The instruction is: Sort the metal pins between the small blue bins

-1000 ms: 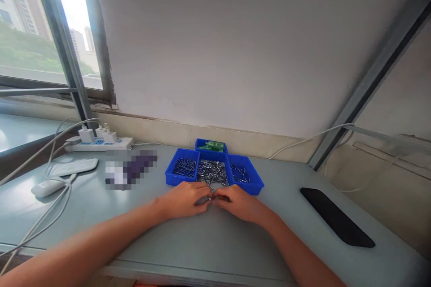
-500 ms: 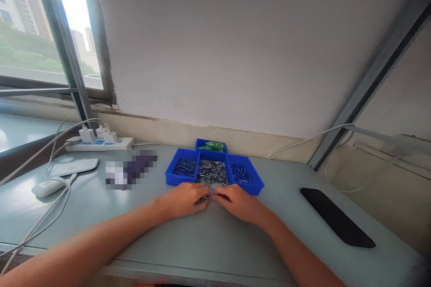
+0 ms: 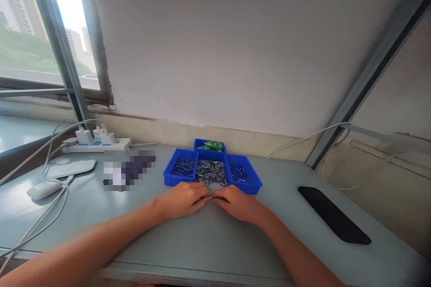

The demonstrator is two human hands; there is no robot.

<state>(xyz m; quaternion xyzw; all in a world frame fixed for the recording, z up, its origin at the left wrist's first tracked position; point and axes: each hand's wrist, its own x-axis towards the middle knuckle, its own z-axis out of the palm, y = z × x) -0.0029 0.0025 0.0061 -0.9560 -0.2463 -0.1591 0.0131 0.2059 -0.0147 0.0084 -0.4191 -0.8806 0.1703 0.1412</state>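
Observation:
My left hand (image 3: 184, 198) and my right hand (image 3: 237, 204) meet fingertip to fingertip just in front of the blue bins. Both are closed in a pinch. Between the fingertips shows a small metal rod-like part (image 3: 210, 197), gripped from both sides; its exact kind is too small to make out. Right behind the hands lies a heap of similar small metal parts (image 3: 212, 171) in the middle bin. More of them fill the left blue bin (image 3: 169, 180), and fewer lie in the right blue bin (image 3: 252, 187).
A rear blue bin (image 3: 198, 142) holds green packets (image 3: 211, 145). On the left are a power strip (image 3: 117, 144), a white mouse-shaped object (image 3: 43, 189), a flat white pad (image 3: 70, 168), loose cables and a blurred-out item. A black flat object (image 3: 333, 215) lies at right on the grey table (image 3: 202, 246).
My two hands have come closer together, and the fingertips now meet at the small metal part. The whole view has shifted slightly.

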